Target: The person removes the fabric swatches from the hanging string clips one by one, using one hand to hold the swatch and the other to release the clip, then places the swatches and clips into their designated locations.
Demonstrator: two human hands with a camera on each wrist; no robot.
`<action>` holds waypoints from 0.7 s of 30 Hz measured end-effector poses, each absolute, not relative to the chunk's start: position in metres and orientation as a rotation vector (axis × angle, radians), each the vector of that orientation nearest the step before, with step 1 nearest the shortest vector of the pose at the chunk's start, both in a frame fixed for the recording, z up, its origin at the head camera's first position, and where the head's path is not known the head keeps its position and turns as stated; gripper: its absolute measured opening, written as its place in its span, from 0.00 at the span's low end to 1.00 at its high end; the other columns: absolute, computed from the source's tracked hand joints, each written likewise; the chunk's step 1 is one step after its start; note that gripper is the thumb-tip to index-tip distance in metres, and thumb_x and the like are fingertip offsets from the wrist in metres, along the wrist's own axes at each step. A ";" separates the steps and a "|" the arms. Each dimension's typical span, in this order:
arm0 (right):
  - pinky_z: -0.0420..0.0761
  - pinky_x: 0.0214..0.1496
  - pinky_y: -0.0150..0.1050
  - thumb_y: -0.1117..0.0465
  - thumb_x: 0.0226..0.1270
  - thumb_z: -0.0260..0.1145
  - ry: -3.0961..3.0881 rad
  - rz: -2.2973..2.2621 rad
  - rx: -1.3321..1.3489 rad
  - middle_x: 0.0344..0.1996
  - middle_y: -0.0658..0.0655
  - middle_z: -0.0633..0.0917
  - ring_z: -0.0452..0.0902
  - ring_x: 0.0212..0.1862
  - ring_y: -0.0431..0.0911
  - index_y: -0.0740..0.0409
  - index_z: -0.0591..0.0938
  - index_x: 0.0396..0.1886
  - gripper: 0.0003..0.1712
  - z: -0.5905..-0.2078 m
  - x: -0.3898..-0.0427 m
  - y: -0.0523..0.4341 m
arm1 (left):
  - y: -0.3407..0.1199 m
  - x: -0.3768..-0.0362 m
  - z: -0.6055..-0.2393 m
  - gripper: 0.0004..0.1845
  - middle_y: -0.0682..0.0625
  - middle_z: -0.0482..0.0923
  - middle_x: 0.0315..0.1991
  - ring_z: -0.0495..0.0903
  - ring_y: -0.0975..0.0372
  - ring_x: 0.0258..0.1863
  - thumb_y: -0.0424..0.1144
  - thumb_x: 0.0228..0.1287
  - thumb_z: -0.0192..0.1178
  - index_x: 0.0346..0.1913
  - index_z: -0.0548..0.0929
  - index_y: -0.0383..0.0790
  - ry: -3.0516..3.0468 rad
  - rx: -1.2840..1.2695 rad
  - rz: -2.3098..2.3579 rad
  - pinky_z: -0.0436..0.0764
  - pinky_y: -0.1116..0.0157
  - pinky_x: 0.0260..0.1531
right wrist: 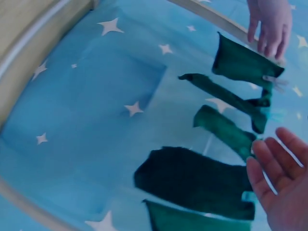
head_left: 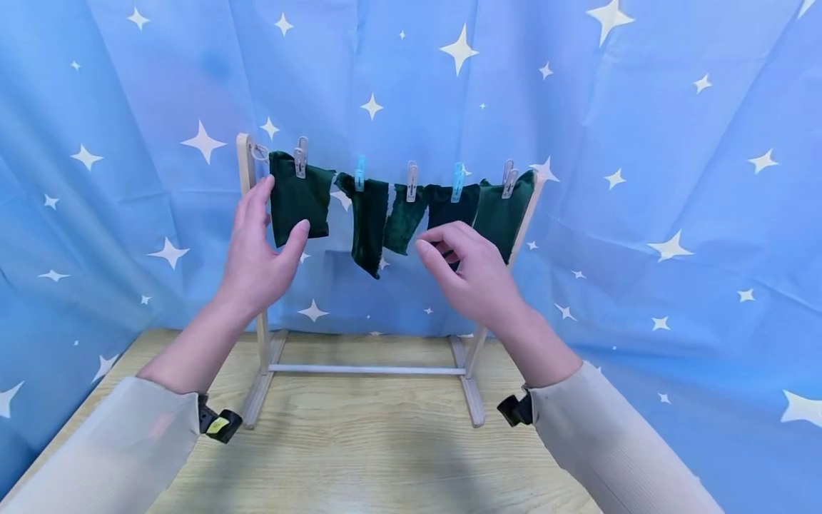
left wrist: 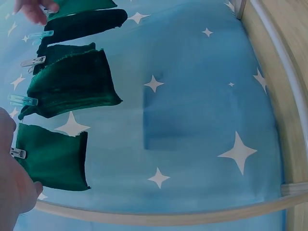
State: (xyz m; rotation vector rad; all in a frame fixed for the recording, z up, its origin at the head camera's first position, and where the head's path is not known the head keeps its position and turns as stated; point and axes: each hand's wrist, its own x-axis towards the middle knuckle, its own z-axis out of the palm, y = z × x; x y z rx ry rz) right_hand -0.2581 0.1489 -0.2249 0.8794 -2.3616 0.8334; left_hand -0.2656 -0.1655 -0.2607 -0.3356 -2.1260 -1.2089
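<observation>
Several dark green velvety cloth pieces hang in a row from a line on a small wooden rack, each under a small clothespin. My left hand is at the leftmost cloth, fingers spread, with fingertips by its left edge and thumb over its lower part. A clear clothespin sits on that cloth's top. Beside it hangs a narrow cloth under a blue clothespin. My right hand, loosely bent and holding nothing, overlaps the fourth cloth in the head view; its fingers look relaxed in the right wrist view.
More clothespins stand along the line: a clear one, a blue one and a clear pair at the rightmost cloth. The rack's white lower bar crosses above the wooden table. A blue star-patterned curtain hangs behind.
</observation>
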 end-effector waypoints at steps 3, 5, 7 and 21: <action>0.88 0.59 0.51 0.50 0.88 0.60 -2.343 0.832 0.903 0.55 0.54 0.88 0.84 0.52 0.48 0.54 0.89 0.58 0.18 -0.215 -0.261 0.137 | -0.163 -0.268 -0.258 0.45 0.47 0.48 0.91 0.52 0.50 0.89 0.49 0.83 0.60 0.91 0.48 0.48 -2.134 -0.309 -1.206 0.64 0.38 0.84; 0.87 0.58 0.48 0.50 0.88 0.59 -2.333 0.834 0.912 0.54 0.54 0.88 0.84 0.51 0.47 0.54 0.89 0.58 0.18 -0.208 -0.263 0.129 | -0.161 -0.269 -0.256 0.45 0.47 0.48 0.91 0.53 0.50 0.89 0.50 0.83 0.60 0.91 0.47 0.49 -2.139 -0.293 -1.218 0.64 0.37 0.83; 0.87 0.57 0.48 0.50 0.88 0.59 -2.326 0.847 0.916 0.53 0.54 0.87 0.84 0.49 0.47 0.54 0.89 0.58 0.18 -0.201 -0.265 0.119 | -0.159 -0.271 -0.254 0.45 0.47 0.48 0.91 0.54 0.51 0.88 0.50 0.84 0.59 0.91 0.46 0.48 -2.139 -0.282 -1.238 0.65 0.39 0.83; 0.85 0.57 0.42 0.51 0.87 0.61 -2.266 0.830 0.957 0.57 0.54 0.88 0.83 0.52 0.45 0.55 0.88 0.61 0.18 -0.161 -0.284 0.064 | -0.157 -0.283 -0.246 0.40 0.38 0.62 0.85 0.69 0.46 0.83 0.41 0.86 0.58 0.89 0.51 0.40 -2.109 -0.153 -1.266 0.71 0.48 0.81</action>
